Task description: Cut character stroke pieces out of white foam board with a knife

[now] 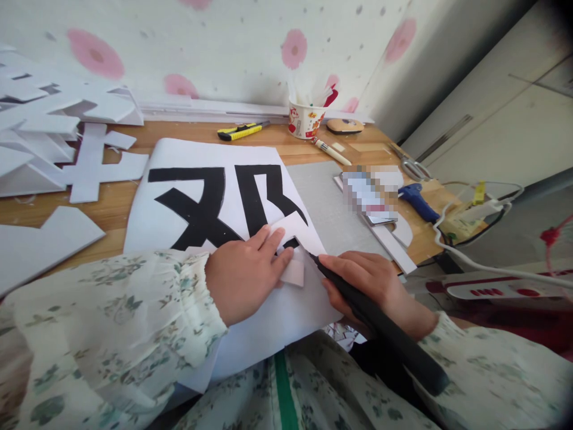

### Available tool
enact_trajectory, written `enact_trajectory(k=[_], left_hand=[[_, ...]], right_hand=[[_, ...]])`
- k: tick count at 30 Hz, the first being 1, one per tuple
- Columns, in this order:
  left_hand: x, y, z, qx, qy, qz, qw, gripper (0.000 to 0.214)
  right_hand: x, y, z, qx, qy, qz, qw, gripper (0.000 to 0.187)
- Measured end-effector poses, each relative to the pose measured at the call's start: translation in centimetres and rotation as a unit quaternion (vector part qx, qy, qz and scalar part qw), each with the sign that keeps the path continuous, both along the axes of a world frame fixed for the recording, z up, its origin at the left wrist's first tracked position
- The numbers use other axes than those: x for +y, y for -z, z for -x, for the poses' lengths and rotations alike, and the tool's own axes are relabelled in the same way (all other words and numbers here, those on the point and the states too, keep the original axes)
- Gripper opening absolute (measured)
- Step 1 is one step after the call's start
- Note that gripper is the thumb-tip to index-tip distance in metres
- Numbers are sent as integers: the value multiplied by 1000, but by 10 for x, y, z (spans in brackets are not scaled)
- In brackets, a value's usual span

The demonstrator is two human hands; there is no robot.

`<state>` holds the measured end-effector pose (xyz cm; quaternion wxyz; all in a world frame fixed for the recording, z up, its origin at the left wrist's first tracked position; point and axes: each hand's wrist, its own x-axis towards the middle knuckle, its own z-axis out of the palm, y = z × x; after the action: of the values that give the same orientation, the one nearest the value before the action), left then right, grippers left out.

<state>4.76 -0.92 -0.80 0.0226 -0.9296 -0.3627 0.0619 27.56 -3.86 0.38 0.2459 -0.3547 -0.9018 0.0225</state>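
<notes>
Desk (pixel 188 130), left hand (pixel 244 279) palm-down over paper (pixel 268 334)

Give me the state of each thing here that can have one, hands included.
Left hand: open, pressing down
Right hand: closed around black tool
Black tool: held, slanted
White sheet: spread out, printed black
Yellow cutter: lying down
Paper cup: upright, filled
Phone: face up, screen lit
Scissors: lying, blade opening unclear

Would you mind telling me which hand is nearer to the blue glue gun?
Right. The right hand, holding a long black tool, is nearer the person and left of the blue glue gun; the left hand, over the printed sheet, lies farther left.
</notes>
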Motion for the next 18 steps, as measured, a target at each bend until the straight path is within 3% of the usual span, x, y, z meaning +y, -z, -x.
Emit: enact_trajectory(k=[8, 18], left_hand=[[-1, 0, 1, -7, -12, 10, 1000, 44], [-1, 3, 3, -10, 5, -28, 1000, 43]], right_hand=[[-1, -1, 1, -11, -5, -1, 1000, 22], [-8, 0, -4, -10, -9, -4, 1000, 27]])
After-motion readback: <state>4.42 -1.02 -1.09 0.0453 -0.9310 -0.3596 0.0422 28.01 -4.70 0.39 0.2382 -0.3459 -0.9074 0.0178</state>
